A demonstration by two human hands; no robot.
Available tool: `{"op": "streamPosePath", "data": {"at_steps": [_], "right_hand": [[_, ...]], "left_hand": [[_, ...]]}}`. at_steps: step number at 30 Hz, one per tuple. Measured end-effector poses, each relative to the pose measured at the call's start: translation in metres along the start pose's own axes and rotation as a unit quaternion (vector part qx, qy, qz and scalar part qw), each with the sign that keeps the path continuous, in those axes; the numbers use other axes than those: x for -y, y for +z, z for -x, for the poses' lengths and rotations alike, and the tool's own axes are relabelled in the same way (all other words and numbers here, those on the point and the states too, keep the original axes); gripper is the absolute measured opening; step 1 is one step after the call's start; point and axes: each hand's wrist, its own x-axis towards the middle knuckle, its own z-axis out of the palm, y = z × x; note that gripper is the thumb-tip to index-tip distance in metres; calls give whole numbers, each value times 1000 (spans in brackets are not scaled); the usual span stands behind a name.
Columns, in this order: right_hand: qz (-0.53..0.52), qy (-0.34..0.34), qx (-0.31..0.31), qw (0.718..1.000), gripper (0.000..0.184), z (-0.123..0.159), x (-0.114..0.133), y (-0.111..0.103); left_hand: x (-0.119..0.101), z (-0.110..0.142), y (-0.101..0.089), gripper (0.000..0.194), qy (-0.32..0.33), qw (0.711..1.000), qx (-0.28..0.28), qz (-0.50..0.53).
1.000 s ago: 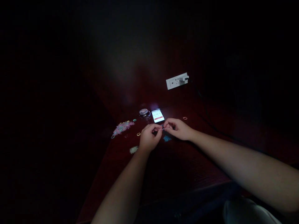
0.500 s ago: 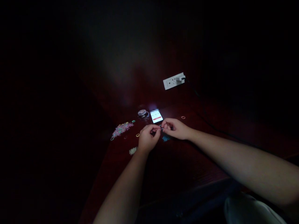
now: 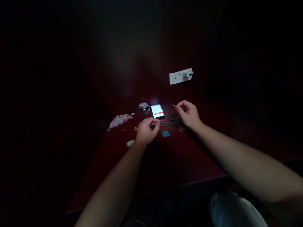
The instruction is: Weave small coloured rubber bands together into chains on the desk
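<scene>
From the right hand [image 3: 189, 114] juts a band [image 3: 174, 105].

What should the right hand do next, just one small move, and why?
Perhaps lower the right hand and lay its thin pale strand on the dark red table: the hand pinches it above the surface, and a blue pile and a pinkish pile lie nearby, each mostly one colour. The light is too dim to say which pile it matches.
</scene>
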Motion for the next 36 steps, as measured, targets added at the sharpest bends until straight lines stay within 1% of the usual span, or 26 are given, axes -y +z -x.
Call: {"op": "streamPosePath", "data": {"at_steps": [5, 7, 9, 12, 14, 17, 19, 22, 24, 29, 33, 36], "right_hand": [[5, -2, -100, 995, 20, -2, 1, -4], [15, -4, -108, 994, 21, -2, 2, -5], [25, -4, -82, 996, 22, -1, 2, -3], [17, -13, 27, 999, 21, 3, 2, 4], [19, -24, 107, 994, 20, 8, 3, 9], [26, -46, 198, 979, 18, 14, 5, 14], [26, -54, 232, 971, 18, 17, 5, 15], [28, -56, 238, 969, 18, 18, 3, 15], [30, -54, 246, 967, 18, 17, 2, 15], [23, -54, 271, 961, 18, 18, 2, 15], [20, -57, 287, 956, 19, 18, 0, 16], [26, -64, 279, 958, 20, 17, -2, 16]], "left_hand": [[1, 1, 2, 12, -1, 1000, -9, 13], [0, 0, 2, 17, 0, 1000, -20, 22], [-2, 0, 1, 21, 5, 999, -27, 26], [-3, -1, 0, 26, 17, 999, -30, 25], [-2, -1, 1, 31, 18, 999, -25, 28], [4, 0, 5, 37, -10, 999, -9, 47], [7, 1, 7, 31, -31, 998, 4, 63], [8, 1, 8, 18, -36, 997, 14, 70], [5, 0, 8, 14, -38, 997, 10, 70], [2, 0, 8, 24, -40, 996, 20, 76], [5, 0, 9, 15, -31, 997, 34, 66], [5, 1, 9, 13, -32, 996, 45, 67]]}}
